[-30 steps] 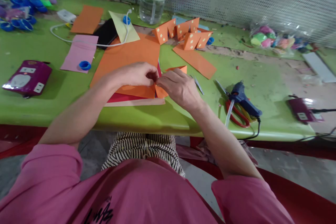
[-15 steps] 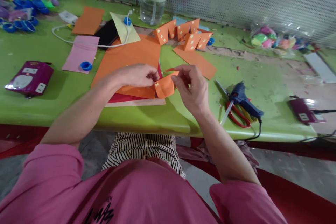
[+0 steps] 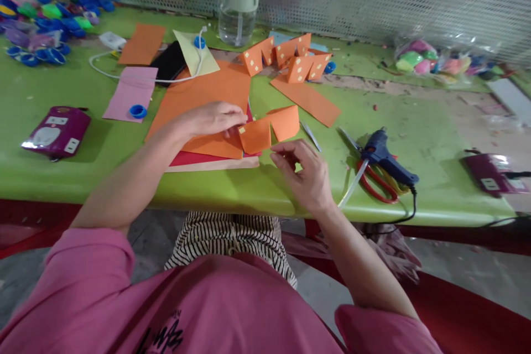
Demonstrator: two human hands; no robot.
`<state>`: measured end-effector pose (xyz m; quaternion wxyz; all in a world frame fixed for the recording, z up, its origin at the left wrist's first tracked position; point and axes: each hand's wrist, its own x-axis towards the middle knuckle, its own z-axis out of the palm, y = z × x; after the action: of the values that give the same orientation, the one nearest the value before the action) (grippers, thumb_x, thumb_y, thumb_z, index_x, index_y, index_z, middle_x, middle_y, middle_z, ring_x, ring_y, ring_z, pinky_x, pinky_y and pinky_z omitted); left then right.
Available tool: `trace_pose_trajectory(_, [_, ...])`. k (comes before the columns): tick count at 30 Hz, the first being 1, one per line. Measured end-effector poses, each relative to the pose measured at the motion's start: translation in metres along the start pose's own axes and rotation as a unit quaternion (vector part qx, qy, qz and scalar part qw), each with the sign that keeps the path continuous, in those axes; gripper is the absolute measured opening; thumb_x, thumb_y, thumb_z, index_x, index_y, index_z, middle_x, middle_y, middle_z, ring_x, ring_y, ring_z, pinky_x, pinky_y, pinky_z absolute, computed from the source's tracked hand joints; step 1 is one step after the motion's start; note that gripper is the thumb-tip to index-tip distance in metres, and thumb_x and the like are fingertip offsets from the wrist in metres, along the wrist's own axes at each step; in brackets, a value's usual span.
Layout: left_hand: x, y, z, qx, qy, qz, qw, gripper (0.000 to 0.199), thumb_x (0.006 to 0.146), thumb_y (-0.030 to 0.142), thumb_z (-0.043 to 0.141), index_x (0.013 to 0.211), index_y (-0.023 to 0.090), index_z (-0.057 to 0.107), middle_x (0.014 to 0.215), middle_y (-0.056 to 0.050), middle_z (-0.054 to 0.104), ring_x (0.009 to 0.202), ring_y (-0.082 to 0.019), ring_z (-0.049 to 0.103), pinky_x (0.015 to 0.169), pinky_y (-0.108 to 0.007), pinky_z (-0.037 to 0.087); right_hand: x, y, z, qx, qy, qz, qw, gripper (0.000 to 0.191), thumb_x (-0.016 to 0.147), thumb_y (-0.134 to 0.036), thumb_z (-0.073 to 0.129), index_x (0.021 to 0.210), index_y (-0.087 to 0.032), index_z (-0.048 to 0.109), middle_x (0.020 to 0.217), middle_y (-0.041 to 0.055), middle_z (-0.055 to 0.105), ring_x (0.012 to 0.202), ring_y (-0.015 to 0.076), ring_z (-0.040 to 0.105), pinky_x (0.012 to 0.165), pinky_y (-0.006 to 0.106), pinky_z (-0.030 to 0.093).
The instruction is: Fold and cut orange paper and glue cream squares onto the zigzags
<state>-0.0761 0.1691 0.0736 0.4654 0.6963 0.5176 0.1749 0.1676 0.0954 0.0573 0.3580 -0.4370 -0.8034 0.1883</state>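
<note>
A folded orange paper (image 3: 256, 135) stands zigzag at the front of the paper stack, with one small yellow square near its left edge. My left hand (image 3: 218, 120) is at that left edge, its bent fingers closed on the upper corner. Just right of the fold, my right hand (image 3: 305, 171) is held with thumb and index fingertip pinched together, close to the paper's lower edge. Whatever the pinch may hold is too small to make out. Behind my right hand lies a thin, pointed metal tool (image 3: 311, 136). Under the folded piece are orange sheets (image 3: 199, 105).
Folded orange papers with yellow squares (image 3: 296, 58) stand at the back, beside a water bottle (image 3: 238, 5). To the right lie a blue glue gun (image 3: 385, 157) and red-handled scissors (image 3: 375, 185). Purple power sockets (image 3: 58, 131) sit at left; a white cable (image 3: 124, 76) crosses the papers.
My right hand has come down off the right part of the folded paper, which now stands in full view. My left hand stays at the left edge, its fingers slightly straighter.
</note>
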Motion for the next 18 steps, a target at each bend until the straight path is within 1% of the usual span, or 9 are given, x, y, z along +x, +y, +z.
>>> trace_pose_trajectory(2, [0.000, 0.000, 0.001, -0.005, 0.017, 0.014, 1.000, 0.032, 0.095, 0.034, 0.040, 0.081, 0.019, 0.064, 0.085, -0.004, 0.072, 0.077, -0.018, 0.068, 0.072, -0.028, 0.052, -0.006, 0.001, 0.000, 0.010, -0.015, -0.002, 1.000, 0.009, 0.096, -0.024, 0.060, 0.096, -0.019, 0.067, 0.088, 0.0025, 0.068, 0.068, 0.0112, 0.058, 0.059, 0.025, 0.047])
trace_pose_trajectory(4, [0.001, 0.000, 0.002, 0.004, 0.038, 0.025, 0.999, 0.034, 0.097, 0.033, 0.037, 0.082, 0.018, 0.064, 0.084, -0.005, 0.071, 0.075, -0.016, 0.067, 0.072, -0.027, 0.051, -0.011, 0.002, 0.001, 0.012, -0.026, -0.005, 1.000, 0.009, 0.096, -0.024, 0.059, 0.095, -0.019, 0.067, 0.087, 0.0026, 0.068, 0.067, 0.0110, 0.058, 0.057, 0.025, 0.046])
trace_pose_trajectory(7, [0.003, 0.001, 0.000, -0.008, 0.095, 0.036, 0.995, 0.032, 0.100, 0.035, 0.038, 0.098, 0.018, 0.065, 0.091, -0.005, 0.071, 0.076, -0.014, 0.065, 0.073, -0.025, 0.051, -0.013, 0.003, 0.006, 0.012, -0.041, -0.004, 0.999, 0.010, 0.097, -0.024, 0.058, 0.095, -0.019, 0.066, 0.087, 0.0029, 0.067, 0.067, 0.0110, 0.058, 0.056, 0.024, 0.046])
trace_pose_trajectory(8, [0.003, 0.001, -0.003, -0.011, 0.126, 0.041, 0.991, 0.031, 0.101, 0.037, 0.039, 0.103, 0.018, 0.064, 0.093, -0.006, 0.071, 0.076, -0.013, 0.065, 0.073, -0.024, 0.051, -0.013, 0.004, 0.007, 0.013, -0.046, -0.006, 0.999, 0.011, 0.097, -0.025, 0.058, 0.095, -0.019, 0.066, 0.087, 0.0033, 0.067, 0.067, 0.0112, 0.059, 0.056, 0.024, 0.046])
trace_pose_trajectory(10, [0.001, -0.001, -0.017, -0.006, 0.213, 0.047, 0.976, 0.026, 0.100, 0.036, 0.044, 0.106, 0.019, 0.063, 0.096, -0.006, 0.072, 0.078, -0.013, 0.065, 0.073, -0.024, 0.050, -0.013, 0.004, 0.010, 0.015, -0.055, -0.012, 0.998, 0.012, 0.098, -0.025, 0.057, 0.095, -0.019, 0.067, 0.087, 0.0042, 0.068, 0.068, 0.0118, 0.059, 0.057, 0.024, 0.046])
trace_pose_trajectory(12, [-0.005, -0.005, -0.035, 0.020, 0.302, 0.038, 0.952, 0.017, 0.095, 0.031, 0.052, 0.101, 0.021, 0.064, 0.097, -0.005, 0.073, 0.083, -0.014, 0.065, 0.076, -0.024, 0.050, -0.013, 0.003, 0.012, 0.019, -0.065, -0.022, 0.997, 0.013, 0.098, -0.026, 0.056, 0.094, -0.019, 0.067, 0.087, 0.0047, 0.068, 0.068, 0.0123, 0.060, 0.057, 0.025, 0.046])
trace_pose_trajectory(13, [-0.010, -0.008, -0.045, 0.041, 0.332, 0.027, 0.942, 0.012, 0.092, 0.029, 0.056, 0.097, 0.022, 0.065, 0.098, -0.004, 0.073, 0.086, -0.015, 0.065, 0.078, -0.025, 0.050, -0.013, 0.004, 0.012, 0.022, -0.071, -0.027, 0.997, 0.014, 0.098, -0.026, 0.055, 0.094, -0.019, 0.067, 0.086, 0.0046, 0.068, 0.067, 0.0125, 0.060, 0.058, 0.025, 0.046])
trace_pose_trajectory(15, [-0.020, -0.016, -0.060, 0.090, 0.344, -0.005, 0.935, 0.006, 0.087, 0.027, 0.063, 0.090, 0.024, 0.066, 0.093, -0.002, 0.074, 0.089, -0.018, 0.065, 0.080, -0.027, 0.049, -0.013, 0.004, 0.013, 0.032, -0.082, -0.035, 0.996, 0.015, 0.098, -0.026, 0.055, 0.093, -0.019, 0.067, 0.085, 0.0045, 0.068, 0.067, 0.0129, 0.060, 0.058, 0.026, 0.047])
trace_pose_trajectory(18, [-0.030, -0.027, -0.067, 0.138, 0.301, -0.044, 0.942, 0.003, 0.080, 0.026, 0.068, 0.082, 0.023, 0.068, 0.086, -0.002, 0.074, 0.085, -0.020, 0.066, 0.077, -0.030, 0.049, -0.010, 0.006, 0.015, 0.044, -0.095, -0.041, 0.994, 0.016, 0.098, -0.026, 0.054, 0.094, -0.019, 0.067, 0.085, 0.0047, 0.068, 0.068, 0.0139, 0.062, 0.060, 0.026, 0.048])
